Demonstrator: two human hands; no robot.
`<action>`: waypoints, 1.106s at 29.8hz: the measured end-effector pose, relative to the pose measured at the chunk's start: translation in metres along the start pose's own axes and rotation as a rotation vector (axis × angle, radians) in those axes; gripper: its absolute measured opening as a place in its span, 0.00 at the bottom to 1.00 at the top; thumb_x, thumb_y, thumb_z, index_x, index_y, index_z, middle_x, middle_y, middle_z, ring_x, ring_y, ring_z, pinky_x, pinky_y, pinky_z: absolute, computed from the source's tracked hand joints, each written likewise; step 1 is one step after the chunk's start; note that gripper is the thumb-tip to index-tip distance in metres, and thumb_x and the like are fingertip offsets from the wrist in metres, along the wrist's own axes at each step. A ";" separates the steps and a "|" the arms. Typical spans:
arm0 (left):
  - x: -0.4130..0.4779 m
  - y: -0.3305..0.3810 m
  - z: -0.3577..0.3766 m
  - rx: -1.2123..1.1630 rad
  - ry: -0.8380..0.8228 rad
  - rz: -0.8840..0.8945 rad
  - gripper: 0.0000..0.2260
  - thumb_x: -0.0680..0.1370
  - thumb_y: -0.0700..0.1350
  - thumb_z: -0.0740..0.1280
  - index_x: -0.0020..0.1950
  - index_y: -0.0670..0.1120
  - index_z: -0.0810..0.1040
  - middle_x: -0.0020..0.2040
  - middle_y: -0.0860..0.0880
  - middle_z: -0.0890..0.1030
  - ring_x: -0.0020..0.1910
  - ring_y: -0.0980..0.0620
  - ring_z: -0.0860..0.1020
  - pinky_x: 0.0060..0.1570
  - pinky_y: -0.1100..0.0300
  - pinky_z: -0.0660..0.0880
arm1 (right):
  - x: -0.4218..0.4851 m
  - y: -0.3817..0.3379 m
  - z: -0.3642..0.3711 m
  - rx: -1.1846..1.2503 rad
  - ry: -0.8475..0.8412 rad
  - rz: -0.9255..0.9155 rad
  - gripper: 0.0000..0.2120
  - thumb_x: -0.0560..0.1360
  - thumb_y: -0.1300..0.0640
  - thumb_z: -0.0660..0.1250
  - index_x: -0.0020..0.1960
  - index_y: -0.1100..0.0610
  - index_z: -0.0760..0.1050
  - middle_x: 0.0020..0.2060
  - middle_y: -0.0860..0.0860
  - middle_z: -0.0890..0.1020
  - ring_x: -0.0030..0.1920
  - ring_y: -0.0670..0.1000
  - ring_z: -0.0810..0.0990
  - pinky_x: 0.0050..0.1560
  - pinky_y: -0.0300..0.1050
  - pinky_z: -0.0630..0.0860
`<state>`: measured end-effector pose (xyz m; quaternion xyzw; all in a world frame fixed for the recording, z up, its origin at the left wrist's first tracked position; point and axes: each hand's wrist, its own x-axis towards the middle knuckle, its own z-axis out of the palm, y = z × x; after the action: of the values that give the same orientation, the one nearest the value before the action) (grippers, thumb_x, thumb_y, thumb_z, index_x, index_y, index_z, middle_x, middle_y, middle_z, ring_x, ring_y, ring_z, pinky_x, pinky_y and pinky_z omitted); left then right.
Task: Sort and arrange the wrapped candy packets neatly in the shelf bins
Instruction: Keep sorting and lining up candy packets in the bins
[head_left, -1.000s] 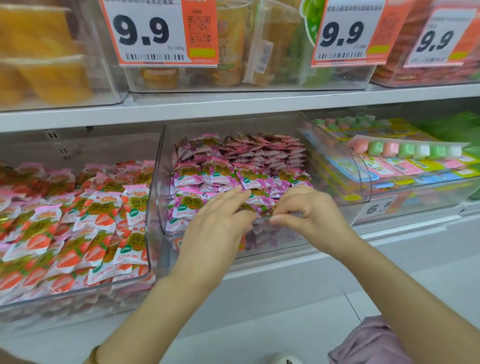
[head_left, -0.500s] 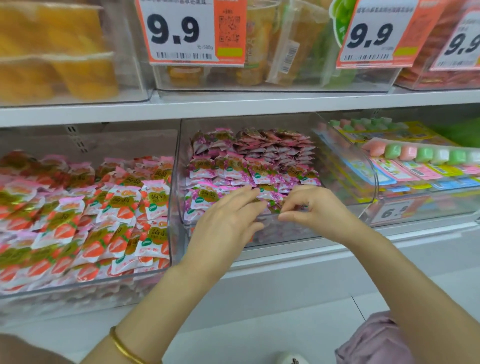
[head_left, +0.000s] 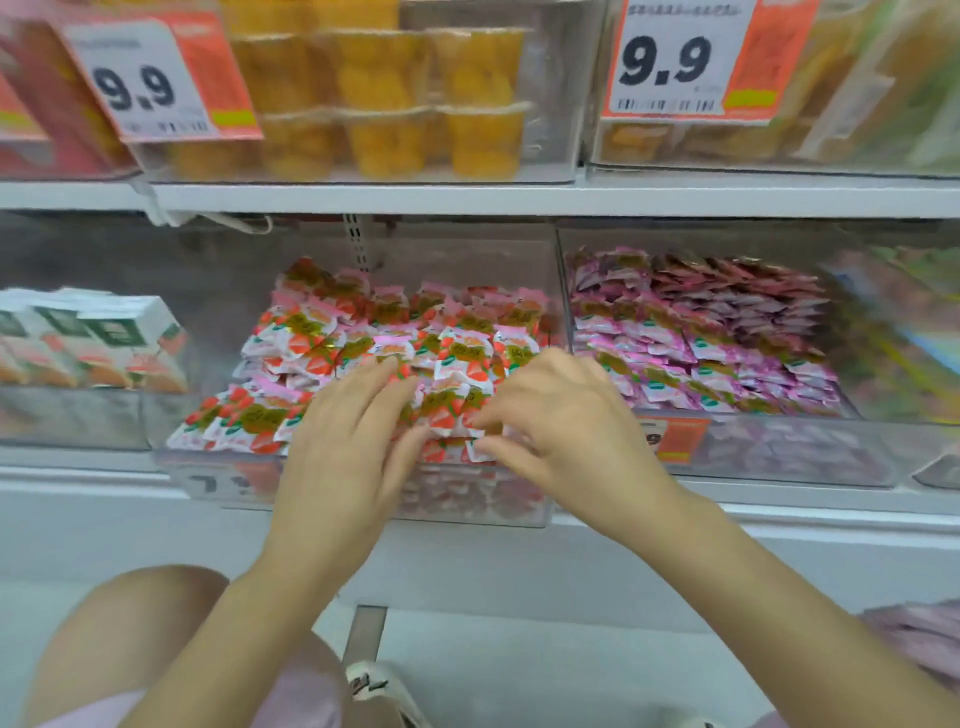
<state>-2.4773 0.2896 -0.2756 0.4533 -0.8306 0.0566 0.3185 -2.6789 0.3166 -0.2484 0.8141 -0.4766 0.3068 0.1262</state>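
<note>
Centre bin (head_left: 488, 499): red packets (head_left: 467, 353); right bin (head_left: 779, 457): pink packets (head_left: 727, 364).

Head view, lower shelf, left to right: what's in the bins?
white-green boxes → red-orange candy packets → pink-purple candy packets → blurred bin at the right edge, contents too smeared to tell.
</note>
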 end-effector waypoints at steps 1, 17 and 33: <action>-0.003 -0.005 0.001 0.058 -0.038 -0.016 0.25 0.80 0.57 0.51 0.66 0.43 0.72 0.69 0.44 0.71 0.70 0.46 0.66 0.69 0.47 0.61 | 0.003 -0.005 0.007 -0.061 -0.030 -0.020 0.14 0.70 0.43 0.60 0.38 0.49 0.81 0.34 0.44 0.79 0.43 0.51 0.73 0.43 0.46 0.63; 0.001 -0.029 0.036 0.314 0.006 -0.029 0.28 0.80 0.61 0.46 0.70 0.47 0.70 0.72 0.45 0.68 0.73 0.46 0.61 0.70 0.40 0.55 | 0.009 -0.006 0.046 0.048 -0.015 0.093 0.15 0.70 0.43 0.62 0.34 0.51 0.78 0.34 0.44 0.78 0.41 0.50 0.72 0.43 0.46 0.60; 0.037 -0.046 0.056 0.318 0.054 -0.016 0.28 0.80 0.62 0.47 0.69 0.47 0.71 0.70 0.47 0.72 0.71 0.45 0.66 0.70 0.42 0.55 | 0.038 0.021 0.059 0.071 -0.002 0.112 0.10 0.68 0.47 0.69 0.33 0.52 0.79 0.31 0.45 0.76 0.42 0.48 0.67 0.43 0.40 0.52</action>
<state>-2.4822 0.2146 -0.3075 0.5027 -0.7987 0.1972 0.2654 -2.6608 0.2500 -0.2727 0.7906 -0.5101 0.3295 0.0793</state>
